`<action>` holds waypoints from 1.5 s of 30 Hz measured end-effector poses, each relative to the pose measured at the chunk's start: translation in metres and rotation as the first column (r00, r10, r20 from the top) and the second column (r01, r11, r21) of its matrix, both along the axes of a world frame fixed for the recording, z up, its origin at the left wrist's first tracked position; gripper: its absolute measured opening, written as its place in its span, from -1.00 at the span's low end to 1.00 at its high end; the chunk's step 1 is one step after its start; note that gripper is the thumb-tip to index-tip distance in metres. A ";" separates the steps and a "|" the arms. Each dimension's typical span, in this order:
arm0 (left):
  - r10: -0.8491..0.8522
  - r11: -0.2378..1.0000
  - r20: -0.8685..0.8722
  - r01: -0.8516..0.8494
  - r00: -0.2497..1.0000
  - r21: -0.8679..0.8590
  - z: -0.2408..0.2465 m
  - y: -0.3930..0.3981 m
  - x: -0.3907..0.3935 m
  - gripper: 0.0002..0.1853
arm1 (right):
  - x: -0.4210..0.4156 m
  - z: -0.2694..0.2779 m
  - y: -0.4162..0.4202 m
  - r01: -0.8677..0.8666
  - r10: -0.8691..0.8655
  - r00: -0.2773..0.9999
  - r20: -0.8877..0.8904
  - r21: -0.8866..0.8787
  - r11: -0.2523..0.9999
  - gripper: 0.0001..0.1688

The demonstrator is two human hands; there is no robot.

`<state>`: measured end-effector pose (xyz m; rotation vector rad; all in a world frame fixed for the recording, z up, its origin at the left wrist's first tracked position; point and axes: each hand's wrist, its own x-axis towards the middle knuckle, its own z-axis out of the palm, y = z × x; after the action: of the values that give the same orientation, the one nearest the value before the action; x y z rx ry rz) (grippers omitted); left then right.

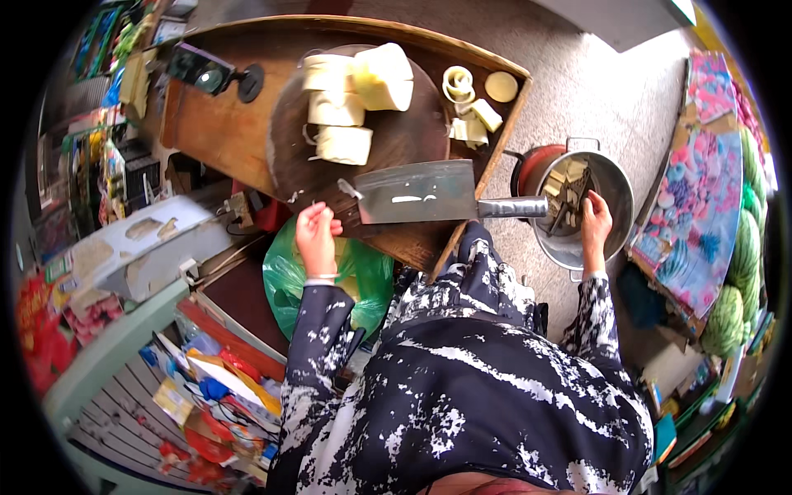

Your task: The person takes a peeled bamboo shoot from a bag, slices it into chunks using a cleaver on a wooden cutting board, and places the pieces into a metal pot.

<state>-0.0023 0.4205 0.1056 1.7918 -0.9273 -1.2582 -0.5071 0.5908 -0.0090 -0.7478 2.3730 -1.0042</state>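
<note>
My left hand [318,235] hovers over the table's near edge, left of a cleaver, its fingers curled; nothing clear shows in them. My right hand [596,224] is over a metal pot [624,185], beside a dark slotted tool [570,199] and cut pale pieces [557,177]; whether it grips the tool is not certain. The cleaver [416,192] lies at the near side of a round dark chopping board [414,139], its metal handle [512,207] pointing right, past the table edge. Several thick pale cylindrical chunks [344,145] stand or lie on the board.
Pale rings and offcuts [468,131] lie in the corner of the rimmed wooden table [210,130]. A phone on a stand [201,68] is at the back left. A green plastic bag [281,291] sits below the near edge. A reddish pot [533,167] adjoins the metal pot.
</note>
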 end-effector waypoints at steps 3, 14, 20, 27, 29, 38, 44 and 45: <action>-0.080 0.942 0.278 0.163 0.957 -0.292 -0.002 -0.033 -0.046 -0.51 | 0.015 0.053 -0.035 -0.053 0.043 0.998 -0.042 -0.273 0.961 -0.79; -0.212 0.840 0.557 0.440 0.803 -0.316 -0.014 -0.087 -0.085 -0.28 | 0.122 0.150 -0.123 -0.896 0.843 0.358 -0.402 0.106 0.431 -0.59; -0.100 0.814 0.435 0.325 0.895 -0.482 -0.019 -0.037 -0.060 -0.26 | 0.135 0.143 -0.126 -0.924 0.906 0.291 -0.308 0.156 0.350 -0.32; 0.035 0.785 0.332 0.180 0.942 -0.593 -0.026 -0.022 -0.045 -0.25 | 0.142 0.139 -0.129 -0.893 0.921 0.319 -0.224 0.254 0.371 -0.19; 0.074 0.796 0.315 0.134 0.946 -0.591 -0.034 -0.015 -0.042 -0.25 | 0.138 0.150 -0.125 -0.858 0.917 0.326 -0.229 0.335 0.389 -0.27; 0.070 0.830 0.550 0.257 0.832 -0.495 -0.067 -0.003 -0.044 -0.12 | 0.135 0.167 -0.115 -0.782 0.793 0.605 0.069 0.241 0.576 -0.69; 0.009 0.880 0.587 0.272 0.810 -0.389 -0.059 0.018 -0.037 0.03 | 0.221 0.182 -0.142 -0.844 0.829 0.536 0.158 0.125 0.522 -0.77; 0.028 0.877 0.568 0.252 0.823 -0.409 -0.057 0.022 -0.037 0.01 | 0.230 0.182 -0.147 -0.868 0.865 0.492 0.100 0.131 0.478 -0.77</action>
<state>-0.0389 0.4420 0.0488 1.7327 -1.5430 -0.4742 -0.2767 0.4438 0.1727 -1.6242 1.5898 -0.3290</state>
